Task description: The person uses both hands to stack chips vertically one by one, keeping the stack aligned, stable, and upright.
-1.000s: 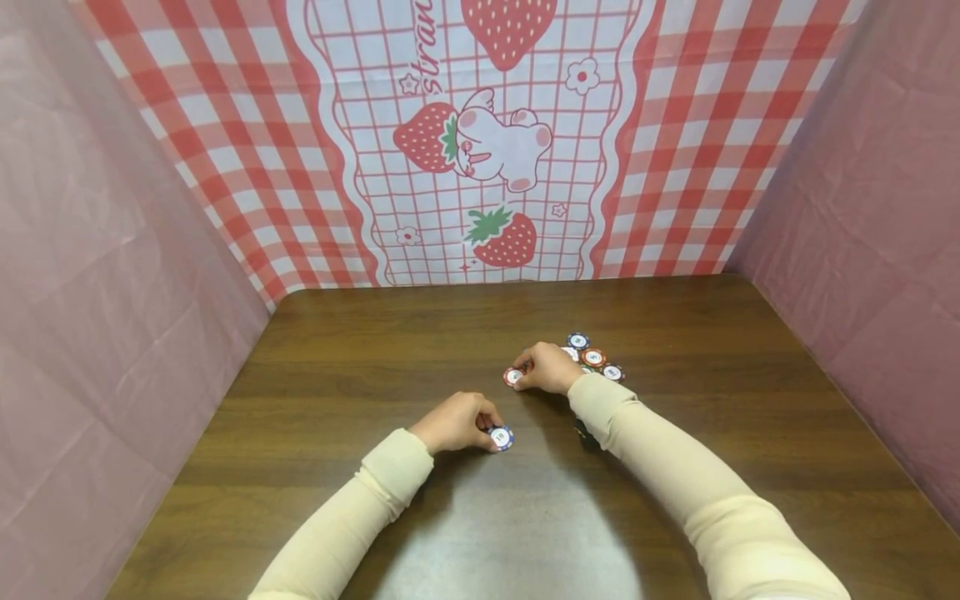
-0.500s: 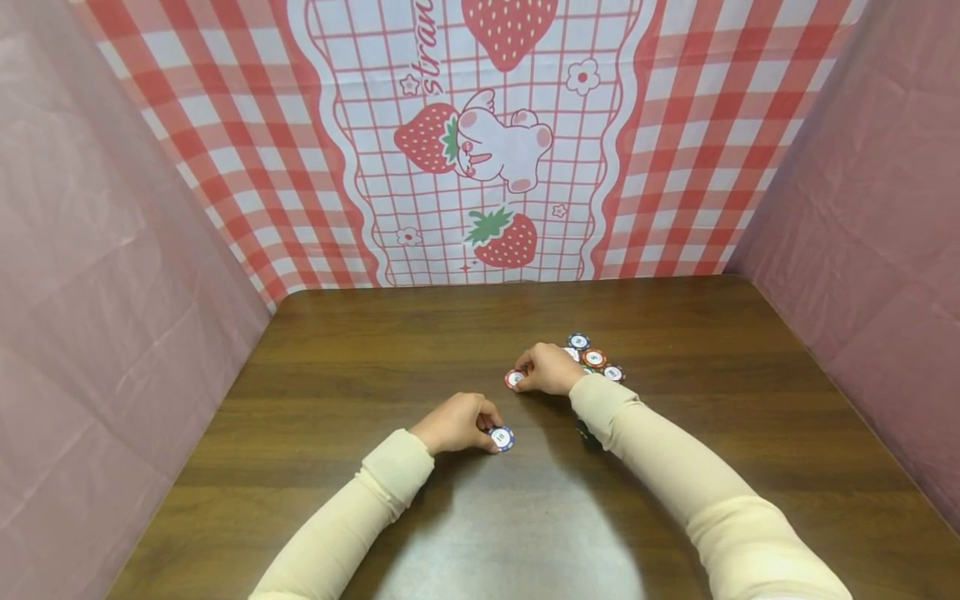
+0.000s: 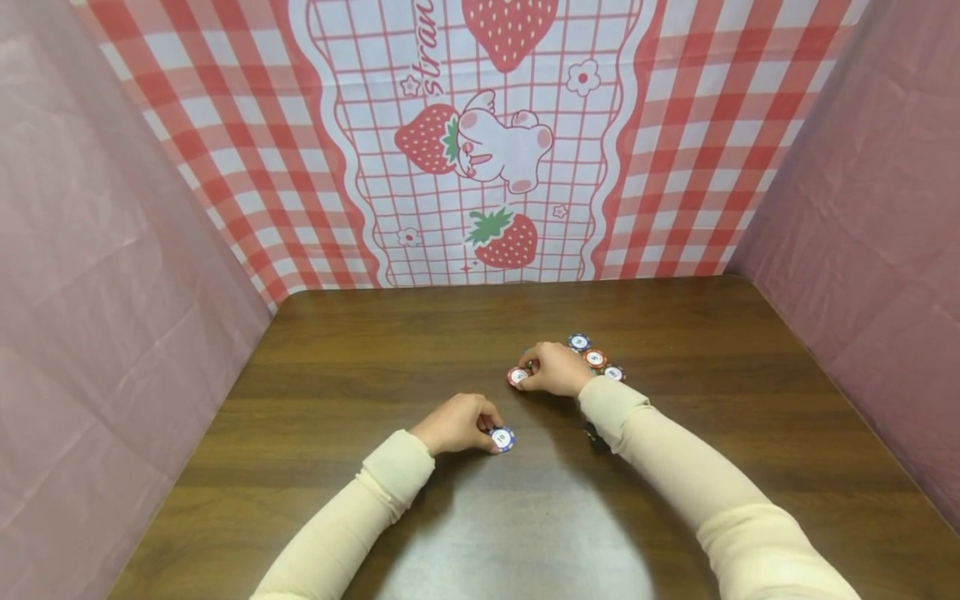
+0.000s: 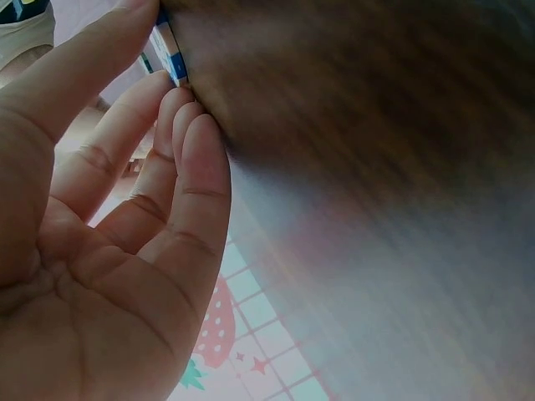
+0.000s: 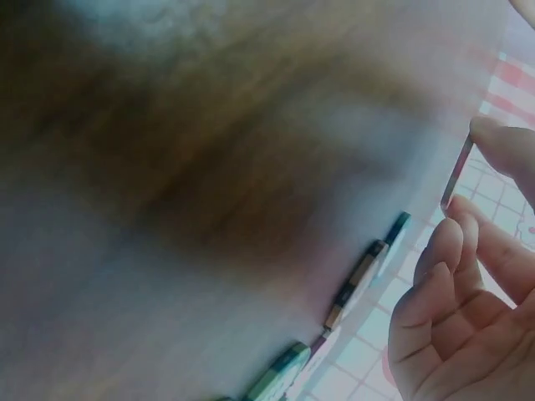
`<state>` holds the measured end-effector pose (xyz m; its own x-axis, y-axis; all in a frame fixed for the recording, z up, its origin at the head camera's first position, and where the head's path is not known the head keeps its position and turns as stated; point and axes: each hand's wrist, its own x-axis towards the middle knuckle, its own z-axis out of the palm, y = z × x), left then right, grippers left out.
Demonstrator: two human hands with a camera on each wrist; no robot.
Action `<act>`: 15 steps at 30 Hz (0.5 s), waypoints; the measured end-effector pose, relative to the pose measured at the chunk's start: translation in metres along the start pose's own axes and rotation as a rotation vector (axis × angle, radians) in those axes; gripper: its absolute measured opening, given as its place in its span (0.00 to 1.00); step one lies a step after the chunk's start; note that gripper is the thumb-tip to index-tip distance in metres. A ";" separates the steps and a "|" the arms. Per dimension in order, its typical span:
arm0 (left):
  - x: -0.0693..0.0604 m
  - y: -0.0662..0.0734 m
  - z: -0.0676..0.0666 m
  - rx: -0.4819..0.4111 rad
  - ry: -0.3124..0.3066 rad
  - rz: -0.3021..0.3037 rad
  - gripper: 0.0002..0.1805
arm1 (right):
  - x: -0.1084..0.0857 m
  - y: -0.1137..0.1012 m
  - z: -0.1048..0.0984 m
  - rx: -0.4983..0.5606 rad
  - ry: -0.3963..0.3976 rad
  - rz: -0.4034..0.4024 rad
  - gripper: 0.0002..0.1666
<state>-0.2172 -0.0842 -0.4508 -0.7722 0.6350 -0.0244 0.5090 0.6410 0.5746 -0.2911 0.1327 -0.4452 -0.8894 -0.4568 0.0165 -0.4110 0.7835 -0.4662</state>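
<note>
A blue-and-white poker chip [image 3: 502, 439] marked 10 lies flat at the middle of the table. My left hand [image 3: 457, 423] holds its near-left rim between thumb and fingers; in the left wrist view the blue chip's edge [image 4: 173, 54] shows at the fingertips. Farther right, my right hand [image 3: 553, 369] pinches a red poker chip [image 3: 517, 377] by its rim. The right wrist view shows that chip edge-on [image 5: 457, 175] between thumb and index finger. Whether it touches the table, I cannot tell.
Behind my right hand lie a blue chip [image 3: 578, 342], an orange-red chip [image 3: 596, 358] and a dark-rimmed chip [image 3: 613, 373], close together. More chips there are partly hidden by the hand. A checked strawberry cloth [image 3: 502, 167] hangs behind the wooden table [image 3: 360, 350].
My right hand has shifted slightly to the right with the red chip, covering more of the chips behind it. The left hand and its blue chip stay almost where they were.
</note>
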 end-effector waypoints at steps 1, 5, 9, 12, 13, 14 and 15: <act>0.000 0.000 0.000 0.000 0.000 0.000 0.13 | -0.001 0.000 -0.001 0.002 0.002 -0.007 0.15; 0.000 0.000 0.000 -0.002 -0.004 0.000 0.13 | -0.004 0.002 -0.004 0.041 0.008 -0.042 0.14; 0.000 0.000 0.000 -0.001 -0.004 0.001 0.13 | -0.008 0.002 -0.007 0.092 0.011 -0.044 0.17; 0.000 0.000 0.000 0.000 -0.003 0.005 0.13 | -0.012 0.000 -0.010 0.127 0.013 -0.051 0.17; 0.000 0.000 0.000 0.000 -0.003 0.006 0.13 | -0.013 0.000 -0.010 0.139 0.015 -0.057 0.17; 0.000 0.000 0.000 -0.001 -0.002 0.008 0.13 | -0.014 -0.001 -0.011 0.151 0.018 -0.063 0.17; 0.000 0.000 0.000 -0.001 -0.002 0.008 0.13 | -0.016 -0.001 -0.012 0.164 0.023 -0.070 0.17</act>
<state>-0.2174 -0.0843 -0.4511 -0.7674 0.6408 -0.0213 0.5146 0.6355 0.5756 -0.2790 0.1440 -0.4345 -0.8651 -0.4964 0.0729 -0.4351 0.6700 -0.6015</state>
